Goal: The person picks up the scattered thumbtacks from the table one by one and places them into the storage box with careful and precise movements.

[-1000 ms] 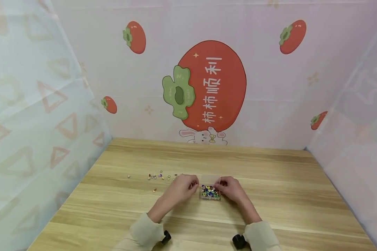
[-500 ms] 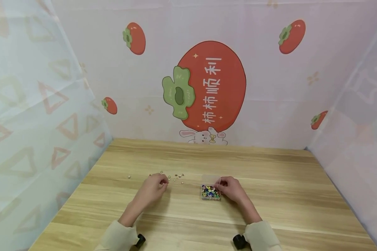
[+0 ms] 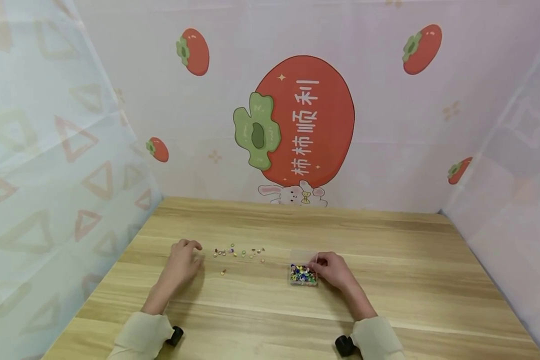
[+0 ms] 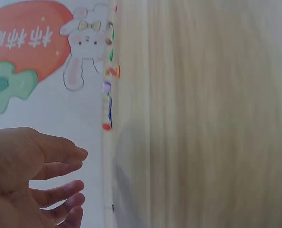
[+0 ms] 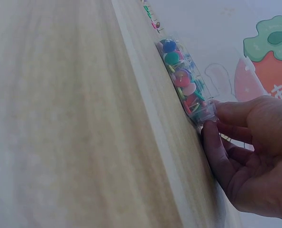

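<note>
My right hand holds a small clear plastic box at its right side, thumb and forefinger pinching the end wall in the right wrist view. The box is full of colourful thumbtacks, and its clear lid stands raised at the back. Over at the left, my left hand hovers low above the table with fingers apart and nothing between them. Right of it lie several loose thumbtacks in a rough row. One thumbtack lies nearer the front.
The wooden table runs back to a printed cloth with persimmon pictures, and cloth also walls off both sides. A small dark speck shows on the table beside the left fingers in the left wrist view.
My left hand has moved left from beside the box, past the loose thumbtacks, and its fingers have spread. The tack that lay farthest left is now covered by it. My right hand stays on the box.
</note>
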Demonstrator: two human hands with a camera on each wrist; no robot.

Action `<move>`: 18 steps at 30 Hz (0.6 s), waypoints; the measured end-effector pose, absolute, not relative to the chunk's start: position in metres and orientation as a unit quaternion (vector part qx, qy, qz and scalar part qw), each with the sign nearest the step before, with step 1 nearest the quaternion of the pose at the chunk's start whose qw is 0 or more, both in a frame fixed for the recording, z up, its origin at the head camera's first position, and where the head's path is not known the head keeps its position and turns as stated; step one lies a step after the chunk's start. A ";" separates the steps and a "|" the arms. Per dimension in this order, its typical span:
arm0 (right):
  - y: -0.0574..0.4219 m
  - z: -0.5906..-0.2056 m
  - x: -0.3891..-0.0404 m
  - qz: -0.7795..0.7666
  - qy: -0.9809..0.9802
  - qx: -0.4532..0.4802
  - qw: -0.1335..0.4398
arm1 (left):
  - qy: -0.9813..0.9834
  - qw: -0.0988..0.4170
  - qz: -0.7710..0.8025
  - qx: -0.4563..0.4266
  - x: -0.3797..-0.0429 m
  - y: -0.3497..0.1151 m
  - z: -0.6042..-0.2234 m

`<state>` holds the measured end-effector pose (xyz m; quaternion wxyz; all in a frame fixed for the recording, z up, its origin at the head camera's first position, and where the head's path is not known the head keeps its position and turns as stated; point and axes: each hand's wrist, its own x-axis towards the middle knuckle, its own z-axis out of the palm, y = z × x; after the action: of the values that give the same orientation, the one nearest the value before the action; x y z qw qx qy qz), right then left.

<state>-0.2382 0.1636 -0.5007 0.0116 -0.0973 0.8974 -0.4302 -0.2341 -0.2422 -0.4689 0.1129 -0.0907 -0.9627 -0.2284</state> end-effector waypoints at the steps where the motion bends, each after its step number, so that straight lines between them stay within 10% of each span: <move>1: 0.164 -0.501 -0.239 -0.431 0.897 -0.098 0.011 | -0.964 0.110 -0.227 -0.086 -0.236 -0.246 -0.469; 18: 0.164 -0.500 -0.240 -0.432 0.896 -0.100 0.015 | -0.977 0.062 -0.174 -0.104 -0.258 -0.273 -0.476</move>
<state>-0.2401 0.1637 -0.4998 0.0149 -0.0997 0.8960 -0.4324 -0.2575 -0.2726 -0.4761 0.0622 -0.1044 -0.9772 -0.1741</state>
